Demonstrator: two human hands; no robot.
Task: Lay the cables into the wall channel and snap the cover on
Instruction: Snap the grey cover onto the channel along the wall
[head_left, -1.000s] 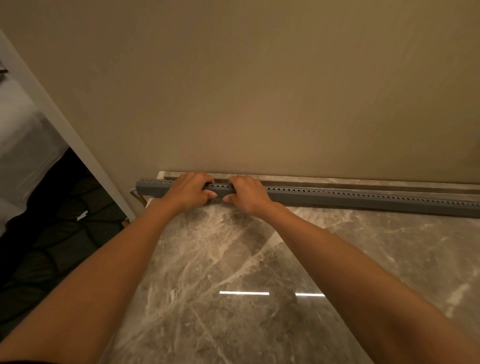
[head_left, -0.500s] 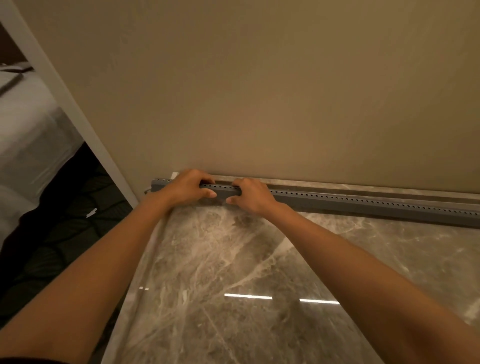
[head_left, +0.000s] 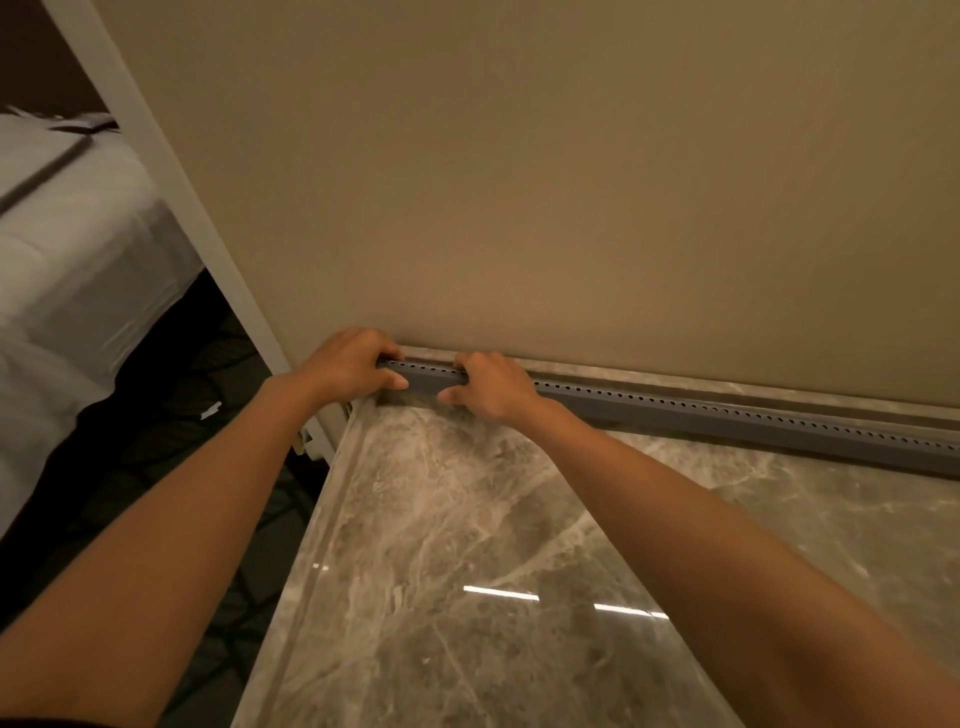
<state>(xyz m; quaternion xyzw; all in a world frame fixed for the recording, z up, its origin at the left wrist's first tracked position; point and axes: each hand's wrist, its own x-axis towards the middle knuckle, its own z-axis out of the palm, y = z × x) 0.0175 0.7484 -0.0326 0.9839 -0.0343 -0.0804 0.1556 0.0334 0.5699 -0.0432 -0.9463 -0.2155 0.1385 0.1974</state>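
A long grey channel (head_left: 727, 415) with a row of small holes along its top lies on the marble top (head_left: 467, 519), against the foot of the beige wall. My left hand (head_left: 348, 366) grips its left end, fingers curled over the top and thumb on the front face. My right hand (head_left: 488, 387) grips it just to the right, a short stretch of channel showing between the two hands. No cables show; the inside of the channel is hidden.
The beige wall (head_left: 571, 182) rises straight behind the channel. The marble top ends at a left edge (head_left: 311, 519); beyond it lie dark carpet (head_left: 130, 467) and a white bed (head_left: 62, 249). A pale door frame (head_left: 171, 171) runs diagonally at the left.
Both hands have slid left along the channel to its left end, and my view has shifted left, showing more of the bed and carpet.
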